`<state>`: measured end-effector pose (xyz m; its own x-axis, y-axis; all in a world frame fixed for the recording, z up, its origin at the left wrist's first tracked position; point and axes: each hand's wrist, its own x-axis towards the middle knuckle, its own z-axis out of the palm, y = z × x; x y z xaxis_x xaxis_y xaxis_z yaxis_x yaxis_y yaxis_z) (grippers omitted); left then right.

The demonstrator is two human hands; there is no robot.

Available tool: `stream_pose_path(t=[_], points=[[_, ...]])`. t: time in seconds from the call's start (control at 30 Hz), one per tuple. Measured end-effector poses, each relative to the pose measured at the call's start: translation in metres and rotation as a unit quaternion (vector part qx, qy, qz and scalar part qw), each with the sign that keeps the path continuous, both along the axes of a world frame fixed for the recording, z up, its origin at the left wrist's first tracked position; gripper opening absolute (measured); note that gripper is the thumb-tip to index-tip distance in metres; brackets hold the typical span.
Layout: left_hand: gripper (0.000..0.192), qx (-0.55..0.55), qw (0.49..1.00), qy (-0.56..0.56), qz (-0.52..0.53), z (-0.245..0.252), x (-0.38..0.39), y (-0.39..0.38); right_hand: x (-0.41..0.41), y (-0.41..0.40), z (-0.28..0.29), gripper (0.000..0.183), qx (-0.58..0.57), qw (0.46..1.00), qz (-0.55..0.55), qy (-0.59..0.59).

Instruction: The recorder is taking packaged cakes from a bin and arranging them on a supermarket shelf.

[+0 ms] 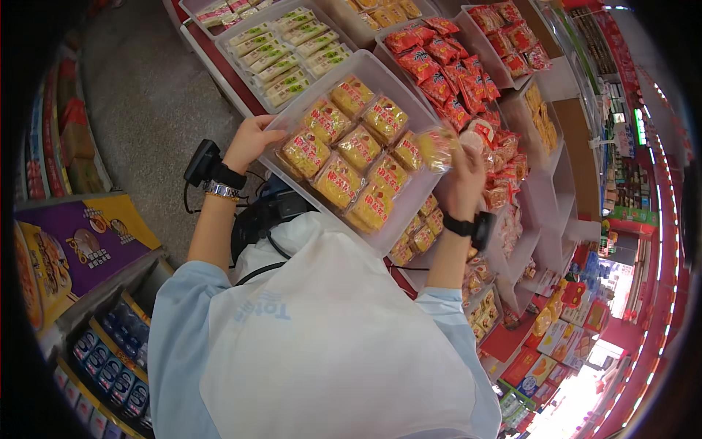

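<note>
My left hand grips the left rim of a translucent plastic tray, its thumb over the edge. The tray is tilted and holds several clear-wrapped packs of yellow biscuits with red print. At the tray's right edge my right hand holds one more wrapped yellow pack, blurred, above the tray's right corner. A second tray of small pale-green and white wrapped bars lies beyond the held tray. Just right of my right hand are red-wrapped snacks.
More bins of red snack packets and golden packs line the display on the right. Small yellow packs lie beneath the held tray. Shelves of dark-blue packages stand at lower left, beside a grey floor.
</note>
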<state>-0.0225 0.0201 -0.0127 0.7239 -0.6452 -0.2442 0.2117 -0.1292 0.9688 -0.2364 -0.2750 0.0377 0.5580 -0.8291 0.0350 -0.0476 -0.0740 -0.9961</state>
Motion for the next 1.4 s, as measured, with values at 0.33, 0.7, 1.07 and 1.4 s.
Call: stream_pose_path(t=[0.33,0.7,1.07,1.4], points=[[0.027,-0.005,1.0,-0.003,0.004,-0.008,-0.003,-0.002,0.095,0.073,-0.031,0.04,0.07,0.95,0.293,0.082],[0.029,-0.026,0.999,0.021,-0.006,-0.006,0.001,0.001,-0.023,0.007,-0.008,0.021,0.132,0.99,0.0,-0.04],[0.028,-0.053,0.998,0.026,-0.011,-0.011,0.0,-0.001,-0.152,-0.033,-0.192,0.012,0.08,0.936,-0.039,0.34],[0.028,-0.041,0.999,0.011,-0.011,-0.004,0.001,-0.002,-0.174,-0.052,-0.3,0.043,0.113,0.894,-0.108,0.419]])
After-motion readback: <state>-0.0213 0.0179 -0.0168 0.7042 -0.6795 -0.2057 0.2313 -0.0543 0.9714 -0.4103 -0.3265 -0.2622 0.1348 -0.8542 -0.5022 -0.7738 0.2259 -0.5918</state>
